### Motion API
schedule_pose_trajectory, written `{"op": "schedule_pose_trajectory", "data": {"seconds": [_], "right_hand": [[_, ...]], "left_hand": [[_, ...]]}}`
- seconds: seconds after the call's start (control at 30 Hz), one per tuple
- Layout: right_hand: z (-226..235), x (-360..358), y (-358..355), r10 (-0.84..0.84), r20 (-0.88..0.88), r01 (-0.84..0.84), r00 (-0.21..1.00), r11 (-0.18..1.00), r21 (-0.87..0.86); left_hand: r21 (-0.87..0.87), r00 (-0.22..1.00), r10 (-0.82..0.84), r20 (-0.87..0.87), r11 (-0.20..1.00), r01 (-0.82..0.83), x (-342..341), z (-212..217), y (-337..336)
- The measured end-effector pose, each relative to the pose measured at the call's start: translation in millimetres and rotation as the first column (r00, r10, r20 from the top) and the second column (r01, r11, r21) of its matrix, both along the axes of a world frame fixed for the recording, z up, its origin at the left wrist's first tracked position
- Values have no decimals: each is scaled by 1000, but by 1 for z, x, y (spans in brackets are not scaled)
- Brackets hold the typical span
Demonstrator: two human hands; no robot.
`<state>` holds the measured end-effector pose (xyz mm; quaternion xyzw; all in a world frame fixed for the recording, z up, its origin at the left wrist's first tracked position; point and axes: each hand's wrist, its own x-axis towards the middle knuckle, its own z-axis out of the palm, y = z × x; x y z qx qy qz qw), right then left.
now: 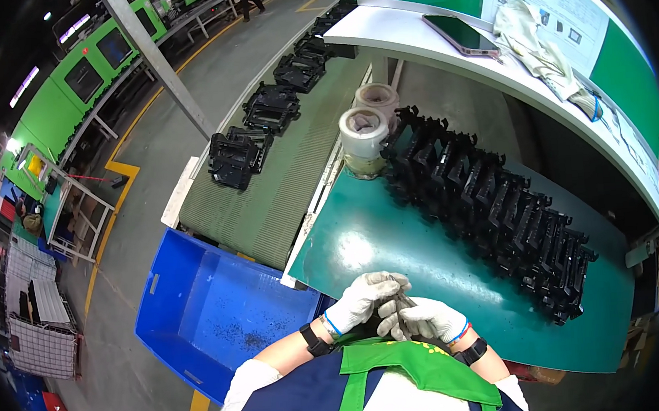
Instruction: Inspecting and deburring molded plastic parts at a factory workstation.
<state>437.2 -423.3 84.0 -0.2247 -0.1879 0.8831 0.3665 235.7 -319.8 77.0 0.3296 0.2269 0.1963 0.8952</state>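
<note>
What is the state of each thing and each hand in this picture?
Left hand: gloved, closed on small tool.
Right hand: gloved, gripping same tool.
Blue bin: open, only dark bits inside.
Black parts: stacked in row.
Phone: flat, screen dark.
Tape rolls: upright.

— What's worn on each hand?
— A white knit glove with a blue-edged cuff on the left hand (363,298) and right hand (427,318), plus black wristbands.
— And the torso?
— Navy top, white sleeves, green apron straps.
</note>
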Motion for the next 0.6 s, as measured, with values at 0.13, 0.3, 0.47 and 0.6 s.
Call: {"op": "schedule_pose_trajectory", "data": {"seconds": [0.13,0.3,0.47,0.6], "right_hand": [[1,-3,15,11,32,-12,999,1000,1],[-2,1,24,-49,92,50,995,999,-2],[-6,17,29,-225,115,220,967,974,58],[-8,23,33,-340,218,343,915,939,24]], "left_hand": [[19,999,40,-3,999,-40,-4,-13,19],[119,965,261,-1,959,-259,-7,-27,49],[475,884,86,-459,865,162,-27,-1,77],[784,751,242,-614,78,616,-17,11,69]]}}
